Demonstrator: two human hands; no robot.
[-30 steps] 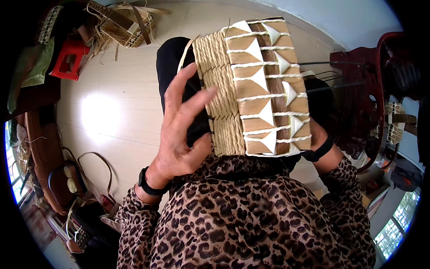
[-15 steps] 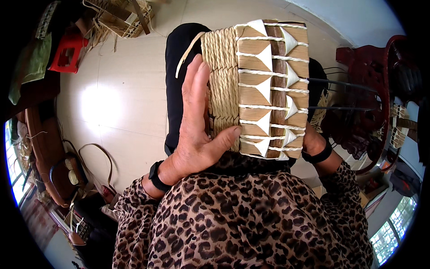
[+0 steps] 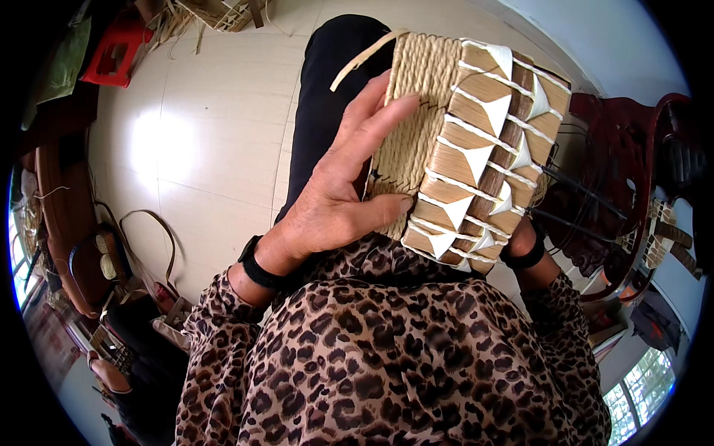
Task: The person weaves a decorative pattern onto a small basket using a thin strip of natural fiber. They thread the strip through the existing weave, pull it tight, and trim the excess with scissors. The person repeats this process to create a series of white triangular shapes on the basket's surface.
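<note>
A woven basket (image 3: 476,149) is tilted over my lap, its far end leaning to the right. One band of it is wound with twisted straw cord (image 3: 413,126); the other has wood-coloured strips crossed by white twisted cords and folded white triangles. My left hand (image 3: 346,178) grips the corded side, fingers bent over it and thumb pressed near the seam between the bands. A loose flat straw end (image 3: 361,61) sticks out at the top left. Of my right hand (image 3: 523,238), only the part near the wrist shows at the lower right; the basket hides its fingers.
A dark carved wooden chair (image 3: 647,156) stands close on the right. Two thin dark rods (image 3: 580,193) show beside the basket. A red stool (image 3: 119,52) is at the far left, near loose straw. Another person's arm (image 3: 111,375) shows at the lower left.
The basket has shifted right and tilted clockwise. My left hand has moved right with it, its fingers now spread and bent over the corded side instead of lying straight along its edge.
</note>
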